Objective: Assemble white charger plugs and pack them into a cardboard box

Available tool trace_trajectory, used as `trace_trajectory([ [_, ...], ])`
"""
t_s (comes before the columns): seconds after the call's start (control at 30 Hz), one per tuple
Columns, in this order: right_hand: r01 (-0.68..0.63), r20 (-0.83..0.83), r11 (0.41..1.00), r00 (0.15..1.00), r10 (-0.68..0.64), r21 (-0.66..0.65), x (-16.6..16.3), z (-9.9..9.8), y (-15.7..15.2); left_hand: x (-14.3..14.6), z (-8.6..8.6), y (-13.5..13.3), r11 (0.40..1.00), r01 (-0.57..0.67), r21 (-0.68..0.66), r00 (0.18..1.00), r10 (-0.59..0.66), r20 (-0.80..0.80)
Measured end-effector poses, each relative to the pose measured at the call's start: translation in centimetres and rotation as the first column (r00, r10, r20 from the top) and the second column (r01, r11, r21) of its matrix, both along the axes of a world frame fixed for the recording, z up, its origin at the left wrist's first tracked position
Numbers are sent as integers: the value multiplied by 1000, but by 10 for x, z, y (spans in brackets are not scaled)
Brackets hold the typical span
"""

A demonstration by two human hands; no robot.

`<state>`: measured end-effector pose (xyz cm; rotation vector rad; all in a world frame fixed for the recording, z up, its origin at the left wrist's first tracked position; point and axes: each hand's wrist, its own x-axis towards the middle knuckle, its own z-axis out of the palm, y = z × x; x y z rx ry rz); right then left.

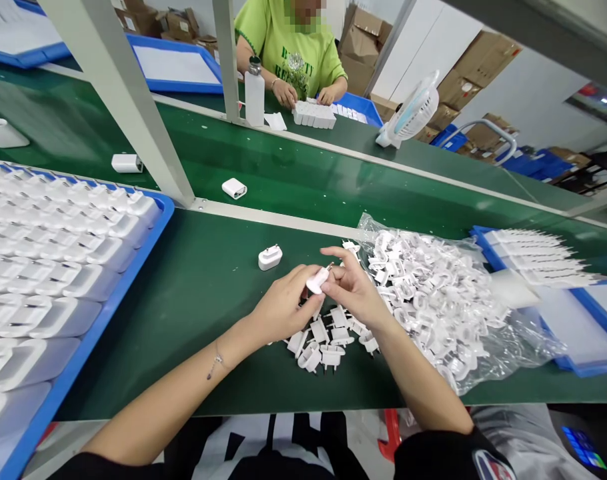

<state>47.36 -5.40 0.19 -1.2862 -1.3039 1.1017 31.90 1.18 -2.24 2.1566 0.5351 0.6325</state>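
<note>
Both hands are closed on one small white plug piece (317, 280). The left hand (283, 308) pinches it from below with thumb and fingertips, and the right hand (354, 292) grips its other end with the forefinger stretched over the top. The piece is held just above the green table (193, 300), in the middle of the head camera's view.

Right under the hands lies a small heap of plug parts (328, 341), their pins pointing every way. Just to the right, touching the heap, a clear plastic bag (433, 300) lies open and spills many more of the same parts. One white adapter (270, 257) sits alone on the table, near the left hand but apart from it.

On the left, a blue tray (164, 203) holds rows of white charger shells. On the far right, another blue tray (583, 368) holds white parts set in a row.

Beyond the table runs a green belt (308, 173) with a white charger (234, 189) lying on it. Across the belt sits a person in a green shirt (288, 53), both hands at a row of white chargers (313, 115), with a white bottle (254, 93) on one side and a small fan (408, 110) on the other.
</note>
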Motion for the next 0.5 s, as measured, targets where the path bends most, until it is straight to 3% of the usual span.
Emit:
trace_trajectory([
  [0.07, 41, 211, 997, 976, -55, 70, 3, 6, 6, -2, 3, 3, 983, 25, -184, 999, -18, 40],
  [0.13, 84, 353, 982, 925, -139, 167, 6, 9, 13, -5, 2, 5, 968, -1, -250, 1000, 8, 28],
  [0.23, 89, 462, 972, 868, -182, 215, 13, 6, 23, -13, -9, 4, 989, -130, -71, 989, 125, -79],
  [0.33, 1, 603, 988, 792, -97, 157, 19, -5, 29, -17, -28, 5, 975, -185, 120, 963, 205, -177],
  [0.5, -74, 698, 996, 716, 16, 54, 19, -20, 33, -6, -50, 15, 973, -227, 49, 932, 231, -280],
])
